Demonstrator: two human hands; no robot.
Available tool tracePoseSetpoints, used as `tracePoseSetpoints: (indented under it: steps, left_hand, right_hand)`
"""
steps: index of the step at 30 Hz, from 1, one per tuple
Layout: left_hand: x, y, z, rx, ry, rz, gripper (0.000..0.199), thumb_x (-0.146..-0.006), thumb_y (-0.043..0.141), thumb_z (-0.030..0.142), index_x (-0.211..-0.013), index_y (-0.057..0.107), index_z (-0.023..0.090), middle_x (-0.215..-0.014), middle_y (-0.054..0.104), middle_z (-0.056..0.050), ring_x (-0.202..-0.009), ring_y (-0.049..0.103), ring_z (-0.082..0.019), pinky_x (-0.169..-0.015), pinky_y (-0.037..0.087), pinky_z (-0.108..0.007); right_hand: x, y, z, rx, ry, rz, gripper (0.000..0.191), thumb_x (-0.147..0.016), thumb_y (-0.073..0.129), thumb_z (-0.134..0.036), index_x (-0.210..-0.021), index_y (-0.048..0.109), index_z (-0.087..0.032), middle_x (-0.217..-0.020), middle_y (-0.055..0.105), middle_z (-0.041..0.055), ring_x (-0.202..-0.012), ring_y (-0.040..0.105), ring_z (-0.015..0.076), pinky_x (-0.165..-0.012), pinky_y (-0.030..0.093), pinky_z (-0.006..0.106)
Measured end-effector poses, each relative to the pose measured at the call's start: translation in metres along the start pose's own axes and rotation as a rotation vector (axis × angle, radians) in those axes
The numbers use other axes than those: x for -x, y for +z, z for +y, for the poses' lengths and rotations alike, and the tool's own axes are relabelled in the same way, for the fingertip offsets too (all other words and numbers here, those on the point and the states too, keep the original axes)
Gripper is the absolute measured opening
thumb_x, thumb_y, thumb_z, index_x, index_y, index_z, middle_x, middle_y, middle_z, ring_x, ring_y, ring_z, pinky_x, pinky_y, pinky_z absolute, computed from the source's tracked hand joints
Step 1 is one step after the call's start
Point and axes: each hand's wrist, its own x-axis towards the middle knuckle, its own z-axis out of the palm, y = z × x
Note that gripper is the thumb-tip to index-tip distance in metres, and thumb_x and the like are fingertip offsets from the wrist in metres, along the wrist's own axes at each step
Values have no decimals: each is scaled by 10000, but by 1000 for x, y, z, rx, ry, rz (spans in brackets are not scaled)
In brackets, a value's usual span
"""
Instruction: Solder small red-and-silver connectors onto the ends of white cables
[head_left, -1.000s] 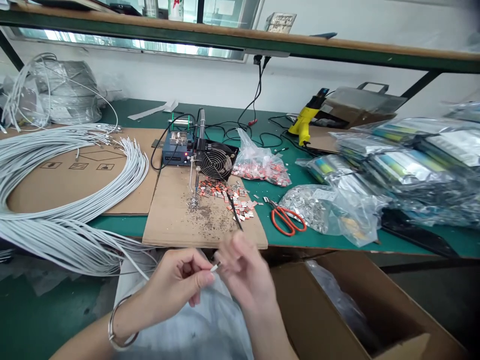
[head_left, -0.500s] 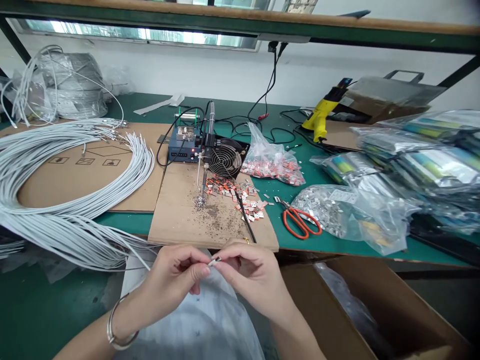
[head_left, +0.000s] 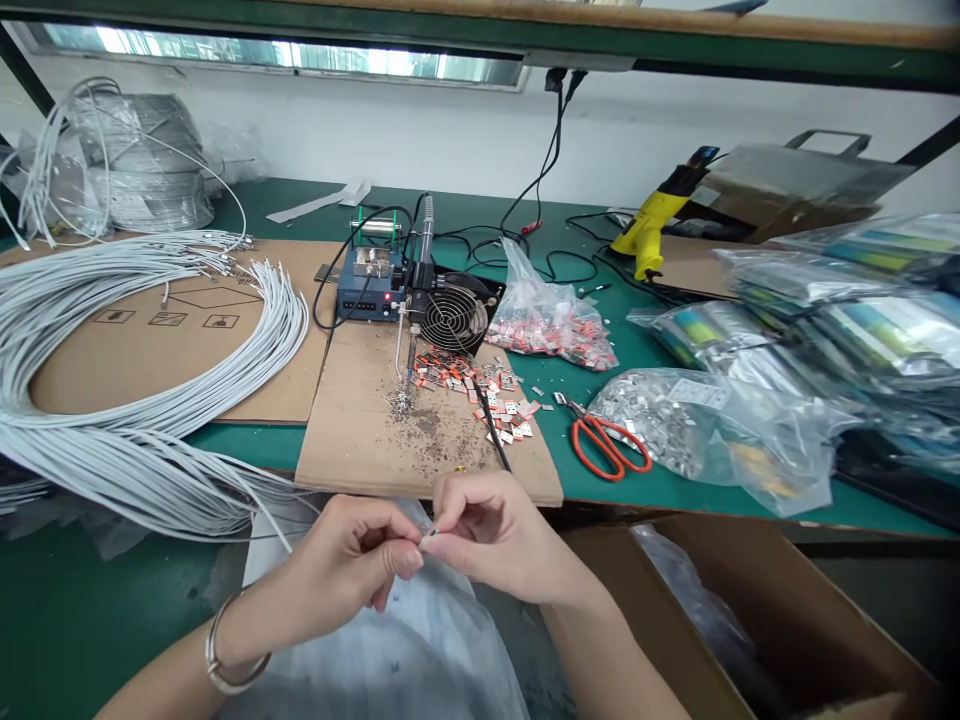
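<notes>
My left hand [head_left: 360, 555] is closed in a pinch on the end of a white cable, above my lap. Opposite it, my right hand [head_left: 499, 540] pinches the tip of the same cable end [head_left: 430, 533] between thumb and forefinger. A tiny dark spot shows at that tip; the fingers hide most of it. The fingertips of both hands nearly meet. Beyond them, on a cardboard sheet [head_left: 360, 440], lie loose small orange-and-white connector pieces [head_left: 510, 418] beside a soldering iron [head_left: 427, 235] in its stand.
A large coil of white cables [head_left: 262, 360] lies on the left. Behind the sheet stand a blue soldering station [head_left: 367, 295] and a black fan [head_left: 450, 318]. Orange-handled scissors [head_left: 611, 450], bagged metal parts [head_left: 660, 420] and a yellow heat gun [head_left: 643, 235] are rightward. An open carton [head_left: 675, 620] sits below.
My right hand has risen slightly and its fingers are more curled at the cable tip, which now shows less. The view has shifted slightly.
</notes>
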Motion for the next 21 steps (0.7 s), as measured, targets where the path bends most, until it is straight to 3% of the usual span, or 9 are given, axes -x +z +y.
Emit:
tracePoseSetpoints:
  steps: [2,5,8,11,13,16,18,21]
  left_hand:
    - [-2,-1,1,44,-1,31,288,-812,570,358,-662,535,115,-458,414,52,-381,418,-45,-386,287,-135]
    - [-6,1,-1,169,-9,73,383,-761,610,468,-640,505,120,-445,417,54,-346,424,-51,-347,295,-134]
    - [-9,3,-6,264,-10,98,417,-737,627,505,-640,499,121,-444,449,42,-329,444,-62,-327,323,-140]
    - [-7,3,-7,315,4,115,393,-731,651,478,-668,518,113,-499,502,24,-339,466,-56,-330,331,-131]
    - [-5,1,-5,330,16,109,379,-742,644,472,-699,538,111,-530,521,18,-343,464,-47,-335,331,-126]
    - [-3,-3,-2,291,7,53,377,-780,594,483,-733,558,112,-525,509,21,-347,441,-39,-345,326,-127]
    - [-2,-4,-1,237,-12,16,394,-797,561,500,-713,543,115,-516,492,25,-350,416,-34,-348,311,-128]
    - [-1,-5,0,150,-18,0,411,-822,522,502,-673,514,119,-523,478,25,-364,388,-26,-358,285,-127]
  right_hand:
    - [-1,2,0,38,-48,58,184,-732,646,-212,-592,540,-156,-532,467,-19,-475,350,95,-432,259,223]
    - [-1,13,4,146,-240,235,177,-763,616,-168,-608,530,-164,-539,455,-21,-493,386,105,-443,297,227]
    - [2,23,7,519,-527,425,154,-767,569,-39,-674,564,-162,-573,470,-3,-518,424,115,-475,332,244]
    - [7,25,2,860,-720,442,168,-741,566,5,-783,597,-155,-610,539,25,-529,447,133,-492,343,275]
    - [9,20,-3,819,-670,374,180,-741,605,-33,-874,603,-154,-670,591,36,-579,495,149,-526,377,285]
    - [8,9,-12,560,-407,268,182,-760,662,-113,-925,621,-179,-741,617,19,-642,532,138,-551,412,249]
    - [5,3,-17,465,-278,172,109,-774,662,-135,-867,647,-190,-716,613,3,-642,536,127,-552,411,230]
    - [1,-3,-22,449,-202,55,80,-783,633,-108,-761,659,-180,-654,601,-3,-619,535,123,-560,397,237]
